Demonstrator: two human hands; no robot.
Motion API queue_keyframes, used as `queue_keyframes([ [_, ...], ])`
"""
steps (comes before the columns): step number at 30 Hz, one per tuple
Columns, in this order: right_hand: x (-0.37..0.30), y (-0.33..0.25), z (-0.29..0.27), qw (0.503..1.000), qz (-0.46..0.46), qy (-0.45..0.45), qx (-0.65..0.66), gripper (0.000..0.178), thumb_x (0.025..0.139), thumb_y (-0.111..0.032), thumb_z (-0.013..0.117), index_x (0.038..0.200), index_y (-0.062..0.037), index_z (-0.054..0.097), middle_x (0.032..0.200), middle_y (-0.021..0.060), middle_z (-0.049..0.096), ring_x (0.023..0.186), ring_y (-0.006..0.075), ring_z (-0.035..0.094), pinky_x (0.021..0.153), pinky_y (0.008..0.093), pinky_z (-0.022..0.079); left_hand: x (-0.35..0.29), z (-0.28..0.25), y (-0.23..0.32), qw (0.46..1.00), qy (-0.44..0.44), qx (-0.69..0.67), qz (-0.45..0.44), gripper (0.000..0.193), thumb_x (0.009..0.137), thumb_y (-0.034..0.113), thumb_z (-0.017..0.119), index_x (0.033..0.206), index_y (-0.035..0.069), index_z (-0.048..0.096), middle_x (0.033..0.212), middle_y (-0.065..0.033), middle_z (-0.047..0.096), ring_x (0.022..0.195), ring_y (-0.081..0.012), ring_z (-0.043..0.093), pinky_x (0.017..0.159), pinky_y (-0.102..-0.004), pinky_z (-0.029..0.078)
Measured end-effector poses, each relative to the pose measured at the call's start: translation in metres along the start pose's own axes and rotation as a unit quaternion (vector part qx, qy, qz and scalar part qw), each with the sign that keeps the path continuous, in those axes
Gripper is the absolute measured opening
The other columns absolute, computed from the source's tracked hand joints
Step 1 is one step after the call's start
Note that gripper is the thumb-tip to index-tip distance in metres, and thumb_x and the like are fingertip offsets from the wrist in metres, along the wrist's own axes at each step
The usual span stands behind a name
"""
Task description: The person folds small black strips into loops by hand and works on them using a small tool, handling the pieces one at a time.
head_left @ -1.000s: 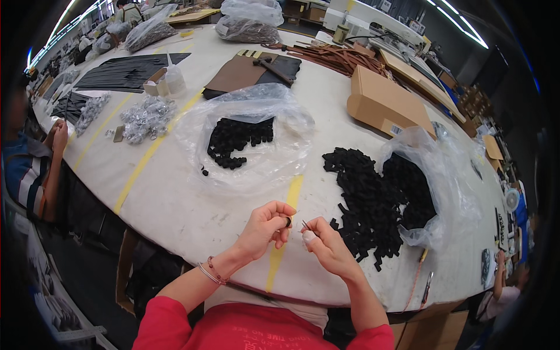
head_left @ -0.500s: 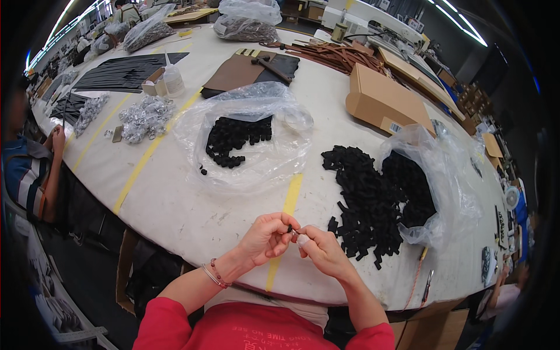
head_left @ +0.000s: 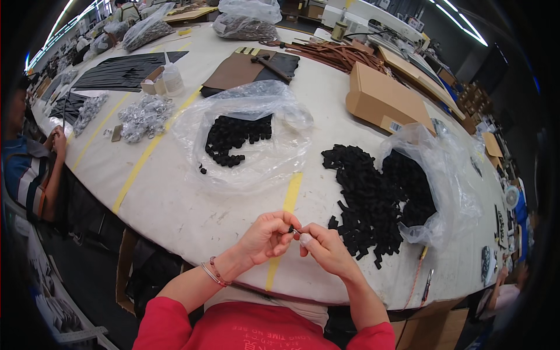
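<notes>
Over the near edge of the table my left hand (head_left: pixel 267 234) is closed, its thumb and forefinger pinching a small black piece (head_left: pixel 291 228). Right beside it, my right hand (head_left: pixel 324 249) is pinched too, with a white cover on its thumb; what its fingertips grip at the black piece is too small to name. To the right lies a heap of short black fabric pieces (head_left: pixel 363 201), spilling from a clear plastic bag (head_left: pixel 452 181). Ahead, a second opened clear bag (head_left: pixel 286 154) holds small black pieces (head_left: pixel 239 137), neatly bunched together.
Yellow tape (head_left: pixel 133 181) crosses the pale table. A hammer (head_left: pixel 273 69) lies on dark and brown sheets, near a cardboard box (head_left: pixel 388 99). Left of the bags are metal rings (head_left: pixel 146 119) and a squeeze bottle (head_left: pixel 172 79). Scissors (head_left: pixel 428 286) lie near right. Another person (head_left: pixel 32 163) works at left.
My right hand has shifted slightly and its fingers are bent a little differently at the small black piece. My left hand stays nearly in place.
</notes>
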State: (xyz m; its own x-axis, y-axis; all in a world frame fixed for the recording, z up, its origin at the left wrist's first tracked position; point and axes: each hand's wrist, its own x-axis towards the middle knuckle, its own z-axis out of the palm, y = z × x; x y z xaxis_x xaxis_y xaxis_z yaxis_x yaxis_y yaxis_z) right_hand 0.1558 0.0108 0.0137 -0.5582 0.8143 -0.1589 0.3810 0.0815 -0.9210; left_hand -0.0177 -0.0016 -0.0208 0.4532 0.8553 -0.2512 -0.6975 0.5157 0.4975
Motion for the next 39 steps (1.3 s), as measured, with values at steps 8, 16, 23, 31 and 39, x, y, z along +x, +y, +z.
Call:
queue_keyframes([
  [8, -0.001, -0.008, -0.005, 0.998, -0.024, -0.061, -0.005, 0.019, 0.081, -0.012, 0.044, 0.087, 0.0, 0.058, 0.057, 0.0072, 0.056, 0.052, 0.0127, 0.052, 0.051, 0.0257, 0.04, -0.004, -0.002, 0.004, 0.998, -0.029, 0.011, -0.061, 0.017, 0.074, 0.0, 0.037, 0.081, -0.003, 0.053, 0.055, -0.0077, 0.051, 0.034, -0.0125, 0.045, 0.026, -0.0197, 0.029],
  [16, 0.003, -0.001, 0.005, 0.988, -0.068, 0.012, -0.14, 0.014, 0.08, -0.012, 0.048, 0.084, -0.0031, 0.058, 0.057, 0.0135, 0.055, 0.052, 0.0259, 0.056, 0.049, 0.0319, 0.041, -0.002, 0.006, 0.001, 0.988, 0.054, 0.137, 0.039, 0.017, 0.077, 0.0, 0.038, 0.082, -0.002, 0.053, 0.058, -0.0078, 0.054, 0.037, -0.0119, 0.049, 0.029, -0.0193, 0.034],
  [23, 0.016, 0.0, 0.021, 0.954, -0.124, 0.208, -0.176, 0.012, 0.08, -0.009, 0.05, 0.087, -0.0022, 0.056, 0.061, 0.016, 0.056, 0.054, 0.0306, 0.056, 0.049, 0.0362, 0.042, 0.0, 0.012, -0.024, 0.646, 0.144, 0.556, 0.502, 0.015, 0.076, -0.009, 0.044, 0.086, -0.003, 0.053, 0.065, -0.0074, 0.057, 0.05, -0.0113, 0.055, 0.045, -0.0199, 0.045],
  [31, 0.008, 0.012, 0.025, 0.918, -0.225, 0.257, -0.202, 0.016, 0.081, -0.001, 0.05, 0.097, 0.0003, 0.052, 0.07, 0.011, 0.058, 0.054, 0.0206, 0.057, 0.05, 0.0265, 0.044, -0.006, 0.005, -0.009, 0.999, 0.026, -0.003, 0.021, 0.027, 0.088, 0.032, 0.041, 0.081, 0.007, 0.051, 0.058, -0.0033, 0.05, 0.043, -0.0128, 0.047, 0.036, -0.0206, 0.032],
  [39, 0.008, 0.018, 0.026, 0.84, -0.306, 0.279, -0.351, 0.019, 0.074, 0.001, 0.053, 0.093, -0.0011, 0.053, 0.065, 0.0099, 0.055, 0.052, 0.0241, 0.055, 0.046, 0.0298, 0.043, -0.014, 0.014, -0.013, 0.99, -0.005, -0.137, -0.044, 0.021, 0.088, 0.024, 0.044, 0.081, 0.006, 0.052, 0.059, -0.0033, 0.051, 0.043, -0.0123, 0.048, 0.035, -0.0204, 0.033],
])
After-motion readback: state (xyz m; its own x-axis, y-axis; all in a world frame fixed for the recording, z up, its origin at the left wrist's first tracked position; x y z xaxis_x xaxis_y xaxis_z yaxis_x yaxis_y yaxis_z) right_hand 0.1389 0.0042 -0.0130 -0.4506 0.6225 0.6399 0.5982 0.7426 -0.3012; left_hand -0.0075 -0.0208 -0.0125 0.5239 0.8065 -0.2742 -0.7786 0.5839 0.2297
